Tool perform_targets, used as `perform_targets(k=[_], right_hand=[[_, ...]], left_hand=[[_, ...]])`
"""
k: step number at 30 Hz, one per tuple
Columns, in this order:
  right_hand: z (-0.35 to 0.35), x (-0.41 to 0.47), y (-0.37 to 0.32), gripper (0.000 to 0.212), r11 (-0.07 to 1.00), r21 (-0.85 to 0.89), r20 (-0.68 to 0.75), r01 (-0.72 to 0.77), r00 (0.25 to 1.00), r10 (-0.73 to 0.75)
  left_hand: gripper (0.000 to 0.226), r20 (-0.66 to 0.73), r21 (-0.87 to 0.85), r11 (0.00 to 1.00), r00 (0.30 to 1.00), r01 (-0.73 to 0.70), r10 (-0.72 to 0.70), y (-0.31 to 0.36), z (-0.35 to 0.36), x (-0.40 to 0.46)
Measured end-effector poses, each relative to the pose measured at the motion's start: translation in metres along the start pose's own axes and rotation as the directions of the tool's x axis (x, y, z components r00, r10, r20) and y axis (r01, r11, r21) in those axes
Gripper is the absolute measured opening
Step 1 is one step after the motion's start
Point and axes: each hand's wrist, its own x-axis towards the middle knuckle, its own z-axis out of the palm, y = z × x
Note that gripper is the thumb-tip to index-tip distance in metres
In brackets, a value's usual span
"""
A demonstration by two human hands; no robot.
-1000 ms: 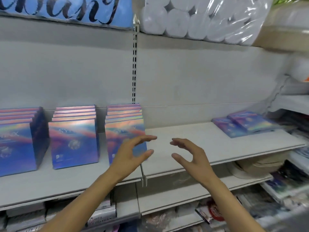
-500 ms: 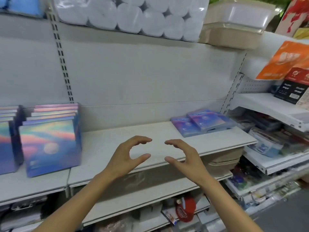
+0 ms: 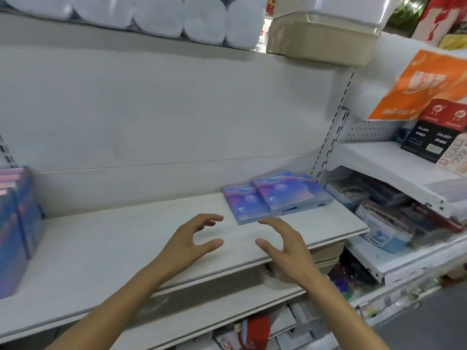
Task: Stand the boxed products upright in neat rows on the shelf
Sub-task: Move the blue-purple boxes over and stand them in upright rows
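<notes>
Both hands hover over the front of the white shelf [image 3: 106,251], holding nothing. The left hand [image 3: 188,245] and the right hand [image 3: 285,248] face each other, each grip spread in a loose curve with thumb apart from the fingers. The flat boxes [image 3: 271,195] lie overlapping at the right back of the shelf, just beyond the right fingertips. More boxes [image 3: 15,223] stand upright at the far left edge.

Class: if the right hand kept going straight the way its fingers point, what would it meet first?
Probably the nearest flat blue box of the pile lying on the shelf; right hand is empty; depth unclear.
</notes>
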Motion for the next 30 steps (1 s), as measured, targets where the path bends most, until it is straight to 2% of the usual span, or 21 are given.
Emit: perform_targets(k=[5,8,11,12,14,15,16,18,19,21,23,25,26,27,28,30], right_hand=[[-0.02,0.069,0.038,0.055,0.99,-0.111,-0.107,-0.091,0.991,0.079],[-0.037,0.11,0.065,0.067,0.941,-0.239,-0.205,-0.24,0.96,0.192],[-0.048,0.138,0.087,0.076,0.899,-0.158,-0.225,-0.409,0.901,0.37],[-0.048,0.143,0.088,0.077,0.885,-0.137,-0.211,-0.445,0.886,0.413],[-0.041,0.148,0.089,0.081,0.863,-0.17,-0.192,-0.475,0.875,0.444],[-0.037,0.149,0.087,0.083,0.864,-0.195,-0.188,-0.465,0.882,0.432],[-0.033,0.149,0.083,0.085,0.87,-0.216,-0.176,-0.444,0.894,0.413],[-0.022,0.149,0.077,0.089,0.893,-0.199,-0.114,-0.404,0.914,0.388],[-0.016,0.148,0.075,0.089,0.91,-0.144,-0.073,-0.389,0.921,0.383],[-0.004,0.145,0.072,0.086,0.93,-0.057,-0.019,-0.363,0.932,0.362],[0.002,0.143,0.069,0.074,0.943,-0.037,-0.002,-0.33,0.944,0.33],[0.004,0.141,0.068,0.07,0.949,-0.014,0.016,-0.316,0.948,0.317],[0.004,0.139,0.067,0.072,0.948,-0.003,0.02,-0.319,0.948,0.319],[0.004,0.138,0.066,0.073,0.949,0.014,0.025,-0.316,0.949,0.316],[0.003,0.135,0.065,0.072,0.951,0.04,0.034,-0.307,0.951,0.306],[0.003,0.129,0.062,0.079,0.951,0.117,0.036,-0.285,0.959,0.282]], left_hand=[[0.049,-0.003,0.051,0.991,0.992,0.123,-0.123,-0.019,0.019,0.078],[0.067,-0.031,0.092,0.962,0.967,0.256,-0.254,-0.023,0.031,0.116],[0.086,0.051,0.152,0.891,0.896,0.428,-0.44,-0.022,0.049,0.135],[0.096,0.087,0.118,0.888,0.886,0.445,-0.456,-0.021,0.056,0.138],[0.115,0.125,-0.112,0.871,0.877,0.478,-0.464,-0.016,0.068,0.142],[0.111,0.111,-0.263,0.829,0.869,0.494,-0.483,-0.011,0.071,0.144],[0.096,0.087,-0.419,0.766,0.862,0.487,-0.499,-0.008,0.074,0.147],[0.046,0.018,-0.668,0.645,0.874,0.371,-0.485,-0.002,0.075,0.15],[0.034,0.003,-0.738,0.595,0.884,0.318,-0.468,0.002,0.074,0.151],[0.032,-0.018,-0.829,0.496,0.872,0.26,-0.489,0.004,0.07,0.15],[0.037,-0.058,-0.886,0.407,0.816,0.224,-0.575,0.0,0.068,0.149],[0.062,-0.045,-0.931,0.309,0.78,0.194,-0.624,-0.006,0.067,0.145],[0.067,-0.036,-0.941,0.282,0.773,0.188,-0.634,-0.008,0.067,0.142],[0.06,-0.021,-0.946,0.263,0.773,0.19,-0.634,-0.009,0.067,0.14],[0.043,-0.003,-0.944,0.26,0.784,0.203,-0.621,-0.008,0.067,0.138],[0.015,0.02,-0.907,0.331,0.81,0.262,-0.586,-0.003,0.068,0.135]])
